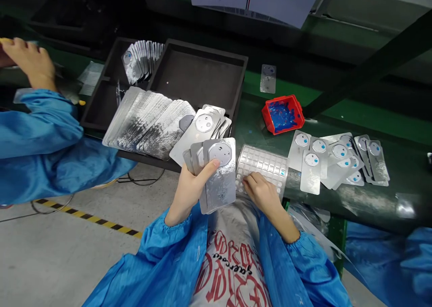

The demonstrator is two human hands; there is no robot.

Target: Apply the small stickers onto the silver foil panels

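My left hand [194, 185] grips a small fan of silver phone back panels [221, 187], its thumb pressed on the front one near a round grey camera area. My right hand [263, 192] rests over a clear plastic blister tray [261, 160] with rows of small pockets. Its fingers are drawn together at the tray's left side, and whatever is between them is hidden. Left of the tray, more loose panels [192, 133] lie at the edge of a black tray [205, 75]. A long fanned row of silver panels [145, 122] lies beside them.
A red bin [282, 114] with blue bits stands behind the blister tray. Several panels with blue dots [310, 165] lie on the green bench to the right, and a single panel [268, 79] lies farther back. Co-worker's hand [32, 61] and blue sleeve are at left.
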